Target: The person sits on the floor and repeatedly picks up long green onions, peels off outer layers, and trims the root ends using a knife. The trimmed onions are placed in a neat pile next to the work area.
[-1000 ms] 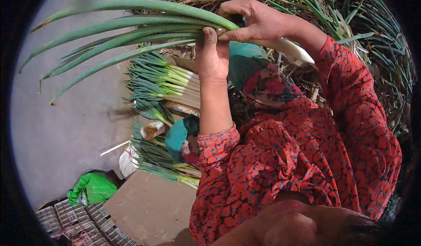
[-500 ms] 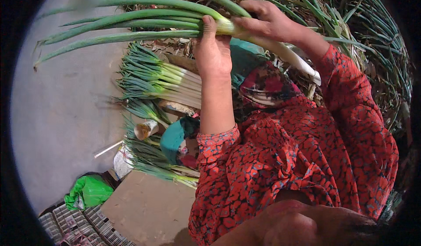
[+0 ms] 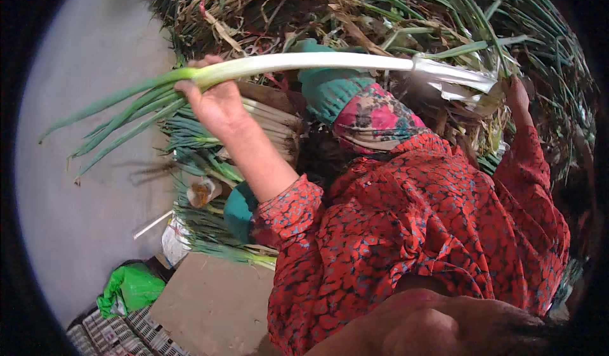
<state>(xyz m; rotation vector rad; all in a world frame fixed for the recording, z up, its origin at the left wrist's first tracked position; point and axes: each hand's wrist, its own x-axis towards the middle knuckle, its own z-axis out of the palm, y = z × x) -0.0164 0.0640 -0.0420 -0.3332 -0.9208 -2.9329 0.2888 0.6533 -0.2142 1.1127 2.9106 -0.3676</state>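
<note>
A long green onion [image 3: 304, 64] lies across the air in front of me, green leaves to the left and white shaft to the right. My left hand [image 3: 219, 105] is closed round it where the leaves meet the shaft. Toward the far right, a pale outer layer [image 3: 453, 77] is stripped back along the root end. My right hand [image 3: 517, 99], partly blurred, is closed at the end of that layer. Below my left wrist, several trimmed green onions [image 3: 273, 121] lie in a row, white ends to the right.
Heaped leaves and dry peelings [image 3: 273, 13] fill the far side, with more green onions [image 3: 564, 45] at right. More onions [image 3: 216, 229] lie left of my knee, near a brown board [image 3: 212, 296], a green plastic bag [image 3: 131, 286] and a whitish cylinder [image 3: 202, 192].
My right hand has pulled away from the leaf base to the far right, stripping an outer layer down the shaft. My left hand has shifted left with the onion, which now lies nearly level.
</note>
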